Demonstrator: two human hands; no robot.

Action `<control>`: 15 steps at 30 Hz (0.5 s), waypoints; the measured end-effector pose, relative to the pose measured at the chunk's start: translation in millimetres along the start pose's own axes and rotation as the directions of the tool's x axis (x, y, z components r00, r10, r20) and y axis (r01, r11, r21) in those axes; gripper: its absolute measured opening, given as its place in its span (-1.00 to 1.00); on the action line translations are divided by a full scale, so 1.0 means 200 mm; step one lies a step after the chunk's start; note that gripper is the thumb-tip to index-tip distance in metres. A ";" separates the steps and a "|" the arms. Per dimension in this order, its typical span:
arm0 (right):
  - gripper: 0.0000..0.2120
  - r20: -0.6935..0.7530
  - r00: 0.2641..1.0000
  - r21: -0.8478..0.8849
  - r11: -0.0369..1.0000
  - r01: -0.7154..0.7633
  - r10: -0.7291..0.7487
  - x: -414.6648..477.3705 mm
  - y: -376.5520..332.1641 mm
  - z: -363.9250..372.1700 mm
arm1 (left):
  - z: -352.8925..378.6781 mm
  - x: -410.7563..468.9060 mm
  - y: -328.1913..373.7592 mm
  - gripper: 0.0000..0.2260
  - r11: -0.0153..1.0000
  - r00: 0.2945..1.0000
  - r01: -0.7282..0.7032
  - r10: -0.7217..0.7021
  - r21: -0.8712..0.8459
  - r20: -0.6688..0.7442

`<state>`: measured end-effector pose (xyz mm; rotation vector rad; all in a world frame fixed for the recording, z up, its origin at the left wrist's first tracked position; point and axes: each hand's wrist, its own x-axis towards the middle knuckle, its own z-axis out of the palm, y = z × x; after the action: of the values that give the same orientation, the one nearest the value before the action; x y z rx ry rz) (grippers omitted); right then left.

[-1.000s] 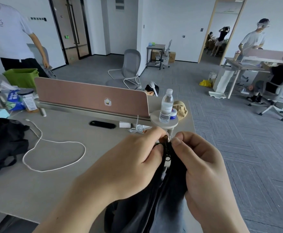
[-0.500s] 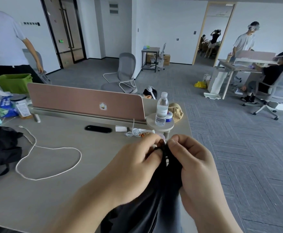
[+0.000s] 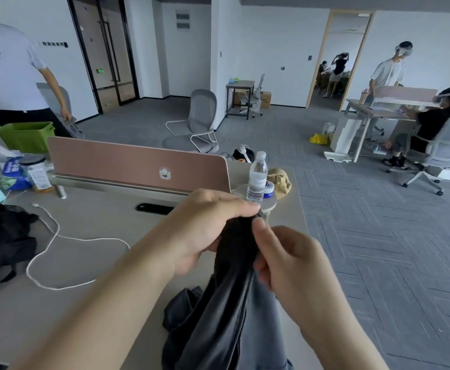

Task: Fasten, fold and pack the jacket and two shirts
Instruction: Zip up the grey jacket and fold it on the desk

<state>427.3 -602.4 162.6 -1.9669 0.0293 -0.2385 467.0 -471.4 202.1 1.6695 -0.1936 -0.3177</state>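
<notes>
While that black heap (image 3: 2,241) sits at far left on the desk (image 3: 85,263), the left hand (image 3: 205,231) curls its fingers (image 3: 232,205) round the top of the jacket (image 3: 229,303) at lower centre. The right hand (image 3: 293,265) pinches it alongside, probably lining up the edges to fasten.

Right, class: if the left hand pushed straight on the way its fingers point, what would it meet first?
Probably the round stand holding the water bottle, just past the left hand gripping the jacket; depth is unclear.

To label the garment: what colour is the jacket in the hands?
Black jacket, head view.
</notes>
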 end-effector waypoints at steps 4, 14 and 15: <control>-0.60 -0.077 0.992 -0.090 0.991 0.096 -0.103 0.05 0.00 0.01 | -0.02 0.02 0.01 -0.83 0.965 0.992 -0.084 0.104 0.249 -0.069; -0.67 -0.273 0.907 -0.290 0.926 0.240 -0.321 0.07 -0.16 0.03 | -0.01 0.02 0.08 -0.59 0.749 0.893 -0.256 0.425 0.611 -0.147; -0.66 -0.278 0.929 -0.137 0.967 0.214 -0.245 0.08 -0.17 0.02 | 0.00 0.02 0.09 -0.56 0.735 0.872 -0.280 0.464 0.617 -0.158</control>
<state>441.6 -588.0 194.2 -2.0230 0.0034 -0.6960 471.8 -475.6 218.5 2.2025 -0.4257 0.3557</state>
